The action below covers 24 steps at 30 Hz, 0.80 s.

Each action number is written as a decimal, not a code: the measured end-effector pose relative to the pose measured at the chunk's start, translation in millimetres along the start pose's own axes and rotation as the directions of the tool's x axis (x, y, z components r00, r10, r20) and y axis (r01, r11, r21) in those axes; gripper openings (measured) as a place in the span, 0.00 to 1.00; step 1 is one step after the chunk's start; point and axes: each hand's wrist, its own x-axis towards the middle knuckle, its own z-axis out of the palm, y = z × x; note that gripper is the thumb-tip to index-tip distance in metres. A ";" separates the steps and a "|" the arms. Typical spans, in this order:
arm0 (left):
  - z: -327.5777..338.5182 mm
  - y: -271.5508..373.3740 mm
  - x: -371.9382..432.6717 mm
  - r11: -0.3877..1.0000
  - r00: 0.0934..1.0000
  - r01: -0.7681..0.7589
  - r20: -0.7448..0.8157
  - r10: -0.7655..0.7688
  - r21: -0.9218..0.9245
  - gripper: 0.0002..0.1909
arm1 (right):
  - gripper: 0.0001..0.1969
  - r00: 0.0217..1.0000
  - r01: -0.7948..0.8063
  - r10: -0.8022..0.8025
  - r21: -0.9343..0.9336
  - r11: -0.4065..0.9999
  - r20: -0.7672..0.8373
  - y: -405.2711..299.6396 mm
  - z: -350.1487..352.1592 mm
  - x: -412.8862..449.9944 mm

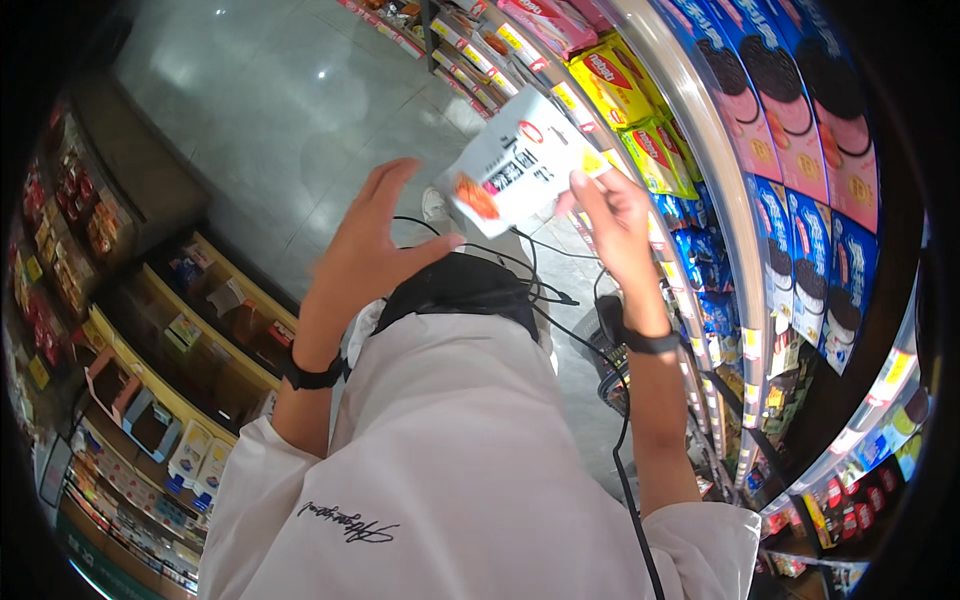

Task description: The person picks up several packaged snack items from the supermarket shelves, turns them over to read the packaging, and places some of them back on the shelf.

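My right hand [611, 217] pinches a white snack packet [517, 165] by one corner, thumb on its front. The packet bears printed writing, a red oval logo and a picture of orange-brown food. It is held tilted over the floor, close to the right-hand shelves. To its left, my left hand [375, 232] is apart from the packet, empty, with thumb and fingers spread. Beneath the hands are black cables [536, 281] and part of a light shoe [433, 204].
Shelves on the right hold yellow Nabati wafer packs [611, 79] and blue-and-pink Oreo boxes [757, 82], with price tags along their edges. A black basket [611, 367] stands on the grey tiled floor [247, 112]. Yellow-edged display shelving [161, 352] lines the left side.
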 end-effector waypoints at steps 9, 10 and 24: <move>33.9 83.5 17.0 0.852 0.848 0.255 0.529 0.029 -0.457 0.16 | 0.10 0.991 0.097 -0.059 0.359 0.928 -0.117 -66.8 -64.5 -83.7; 39.9 92.3 13.3 0.830 0.867 0.237 0.495 0.053 -0.505 0.13 | 0.10 0.989 0.078 -0.036 0.307 0.948 -0.142 -72.8 -68.0 -92.8; 131.9 245.4 22.5 0.817 0.853 0.094 0.470 0.229 -0.568 0.13 | 0.13 0.991 0.090 -0.102 0.138 0.986 0.085 -106.0 -159.6 -182.3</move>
